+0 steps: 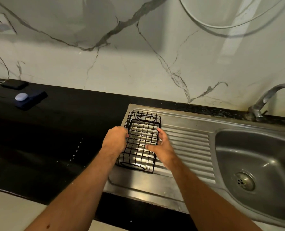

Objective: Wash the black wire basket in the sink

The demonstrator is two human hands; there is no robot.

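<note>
The black wire basket (141, 141) sits on the ribbed steel drainboard (188, 144), left of the sink bowl (258, 157). The left hand (116, 139) curls over its left rim; the right hand (161, 145) lies against its right rim, thumb inside, fingers loosely spread. The faucet (268, 99) stands behind the bowl. On the black desk (55, 130), well to the left, lie a dark pouch (32, 100) with a pale case (21, 96) on it.

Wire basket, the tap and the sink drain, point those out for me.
black wire basket (141, 135): head view, on its mesh floor.
tap (268, 95): head view, on the curved spout.
sink drain (244, 181): head view, on the strainer's centre.
</note>
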